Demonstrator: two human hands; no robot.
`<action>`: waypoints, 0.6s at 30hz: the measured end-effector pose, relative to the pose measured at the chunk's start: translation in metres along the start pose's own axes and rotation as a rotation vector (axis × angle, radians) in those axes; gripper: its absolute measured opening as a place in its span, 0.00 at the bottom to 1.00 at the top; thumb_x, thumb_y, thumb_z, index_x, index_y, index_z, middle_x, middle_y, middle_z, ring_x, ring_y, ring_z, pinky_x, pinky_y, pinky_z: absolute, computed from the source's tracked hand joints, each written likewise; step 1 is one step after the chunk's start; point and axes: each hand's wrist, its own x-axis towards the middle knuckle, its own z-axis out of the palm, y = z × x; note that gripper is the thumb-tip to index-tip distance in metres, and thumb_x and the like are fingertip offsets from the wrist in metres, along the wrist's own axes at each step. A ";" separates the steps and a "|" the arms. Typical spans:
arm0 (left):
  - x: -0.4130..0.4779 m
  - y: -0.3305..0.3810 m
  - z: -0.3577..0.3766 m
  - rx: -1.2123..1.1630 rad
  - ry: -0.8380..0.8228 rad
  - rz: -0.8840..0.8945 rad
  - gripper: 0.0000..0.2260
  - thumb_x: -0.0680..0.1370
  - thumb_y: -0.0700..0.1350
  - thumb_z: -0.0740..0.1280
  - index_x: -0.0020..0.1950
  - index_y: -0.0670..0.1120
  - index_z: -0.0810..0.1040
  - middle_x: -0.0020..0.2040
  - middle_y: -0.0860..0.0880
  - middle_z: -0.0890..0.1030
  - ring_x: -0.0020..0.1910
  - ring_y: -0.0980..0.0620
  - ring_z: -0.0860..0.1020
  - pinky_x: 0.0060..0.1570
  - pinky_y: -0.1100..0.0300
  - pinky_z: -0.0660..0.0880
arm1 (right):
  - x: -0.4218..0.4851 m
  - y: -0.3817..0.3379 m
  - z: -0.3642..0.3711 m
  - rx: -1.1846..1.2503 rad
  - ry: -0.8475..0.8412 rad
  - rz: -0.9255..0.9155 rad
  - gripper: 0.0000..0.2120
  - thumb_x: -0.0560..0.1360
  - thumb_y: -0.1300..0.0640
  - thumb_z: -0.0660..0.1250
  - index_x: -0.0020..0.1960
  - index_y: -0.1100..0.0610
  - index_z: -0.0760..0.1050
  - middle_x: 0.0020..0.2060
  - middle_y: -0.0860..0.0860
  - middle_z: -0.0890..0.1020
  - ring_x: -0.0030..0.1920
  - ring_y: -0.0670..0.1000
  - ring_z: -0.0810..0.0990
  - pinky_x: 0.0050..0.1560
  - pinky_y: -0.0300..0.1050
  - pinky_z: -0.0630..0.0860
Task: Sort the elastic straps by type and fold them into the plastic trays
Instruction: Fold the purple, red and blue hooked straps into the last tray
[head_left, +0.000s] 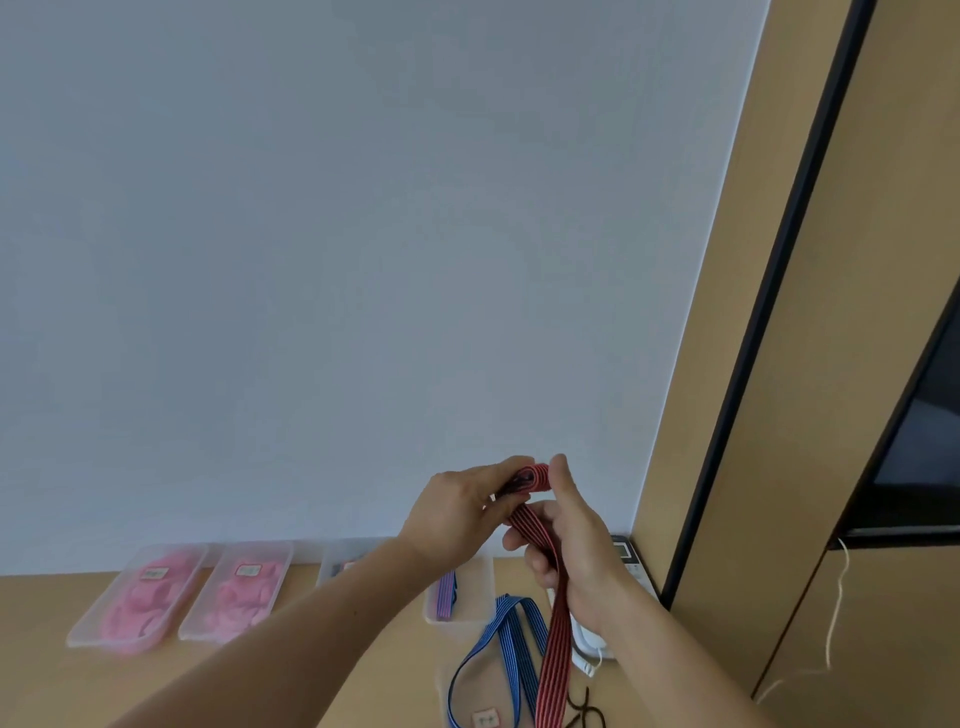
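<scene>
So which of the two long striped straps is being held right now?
The red striped strap: both the left hand and the right hand pinch its rolled-up top end. The blue striped strap lies loose on the table.

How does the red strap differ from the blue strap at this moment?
The red strap has dark stripes on red; the blue strap, pale stripes on blue. The left hand and right hand hold the red strap up; neither touches the blue strap below. The red strap's top end is folded tight; the blue strap sprawls in loops. Both are flat striped elastic.
</scene>
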 end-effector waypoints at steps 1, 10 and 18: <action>-0.001 -0.003 -0.001 -0.017 -0.032 0.037 0.15 0.80 0.53 0.61 0.67 0.59 0.73 0.48 0.59 0.83 0.43 0.60 0.81 0.46 0.59 0.78 | 0.000 0.001 0.000 -0.009 -0.009 -0.005 0.40 0.71 0.27 0.53 0.46 0.64 0.82 0.34 0.57 0.82 0.24 0.48 0.67 0.25 0.41 0.58; -0.007 0.002 -0.013 -0.646 -0.222 -0.362 0.28 0.74 0.45 0.57 0.70 0.67 0.64 0.70 0.59 0.72 0.66 0.62 0.73 0.61 0.64 0.73 | 0.002 0.003 -0.006 0.080 -0.015 -0.107 0.28 0.71 0.39 0.64 0.52 0.63 0.81 0.37 0.53 0.82 0.24 0.46 0.64 0.27 0.38 0.60; 0.004 0.009 -0.012 -1.020 -0.281 -0.632 0.16 0.80 0.53 0.65 0.51 0.40 0.80 0.45 0.37 0.80 0.48 0.37 0.80 0.65 0.35 0.71 | 0.002 0.009 0.001 0.025 -0.022 -0.193 0.15 0.76 0.50 0.65 0.49 0.63 0.80 0.32 0.51 0.82 0.29 0.49 0.73 0.30 0.40 0.66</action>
